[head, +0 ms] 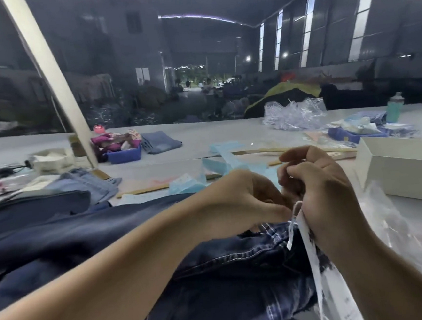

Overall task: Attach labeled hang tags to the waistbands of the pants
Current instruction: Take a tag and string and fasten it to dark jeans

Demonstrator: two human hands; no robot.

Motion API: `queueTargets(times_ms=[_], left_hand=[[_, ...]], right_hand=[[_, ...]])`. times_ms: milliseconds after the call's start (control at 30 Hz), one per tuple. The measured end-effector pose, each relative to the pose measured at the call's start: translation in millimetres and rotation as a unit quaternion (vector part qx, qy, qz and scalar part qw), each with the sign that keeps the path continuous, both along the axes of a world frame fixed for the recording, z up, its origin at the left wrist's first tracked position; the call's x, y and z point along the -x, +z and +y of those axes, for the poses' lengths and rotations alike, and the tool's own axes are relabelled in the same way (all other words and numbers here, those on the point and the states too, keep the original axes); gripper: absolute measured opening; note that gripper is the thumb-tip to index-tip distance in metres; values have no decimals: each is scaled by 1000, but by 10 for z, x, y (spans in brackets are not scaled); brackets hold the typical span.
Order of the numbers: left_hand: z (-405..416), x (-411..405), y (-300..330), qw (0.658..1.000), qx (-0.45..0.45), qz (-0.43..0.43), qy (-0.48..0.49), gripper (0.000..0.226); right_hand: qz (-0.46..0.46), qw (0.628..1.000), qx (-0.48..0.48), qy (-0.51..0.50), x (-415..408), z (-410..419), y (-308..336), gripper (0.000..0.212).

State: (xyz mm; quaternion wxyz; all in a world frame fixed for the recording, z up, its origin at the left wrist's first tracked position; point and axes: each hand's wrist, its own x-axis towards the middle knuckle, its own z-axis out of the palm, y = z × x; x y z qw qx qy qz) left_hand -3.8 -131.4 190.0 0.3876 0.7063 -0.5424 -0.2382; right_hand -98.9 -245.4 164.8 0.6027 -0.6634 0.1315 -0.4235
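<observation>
A white box (405, 169) sits right of the fingers, blue paper (220, 163) beyond. Both hands, left hand (243, 197) and right hand (320, 184), pinch a white string (293, 222) over dark jeans (213, 273); the tag (328, 284) dangles below.

**Two bare arms, nothing worn**

Both arms are bare all the way down. No sleeves show. The left hand (243, 197) comes in from 8 o'clock. The right hand (318, 186) comes in from 5 o'clock. Both hands are bare too.
</observation>
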Motion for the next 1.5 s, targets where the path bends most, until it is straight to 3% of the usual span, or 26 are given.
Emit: queueTargets(times_ms=[167, 367, 467, 567, 733, 933, 1133, 1233, 1500], left_hand=[[109, -14, 22, 998, 48, -43, 26, 12], [102, 37, -37, 993, 111, -26, -2, 7], [68, 67, -80, 991, 126, -44, -28, 18], [54, 56, -106, 991, 112, -60, -38, 21], [99, -151, -137, 996, 93, 4, 6, 14], [170, -347, -233, 989, 90, 92, 67, 11], [172, -446, -225, 985, 101, 81, 114, 10], [172, -502, -227, 980, 111, 67, 151, 14], [175, -536, -163, 940, 238, 199, 139, 23]], right_hand=[[-4, 1000, 10, -20, -38, 145, 49, 18], [3, 998, 3, -64, -55, 142, 19, 14], [25, 997, -7, -70, -84, 140, -30, 12], [43, 999, -4, -32, -89, 150, -69, 13], [139, 987, 62, 54, -27, 64, -125, 40], [180, 967, 101, 152, 58, 50, -98, 13], [249, 939, 205, 122, -25, 87, -65, 15], [243, 946, 206, 59, -104, 48, -91, 25], [234, 919, 302, -94, -319, 86, -178, 32]])
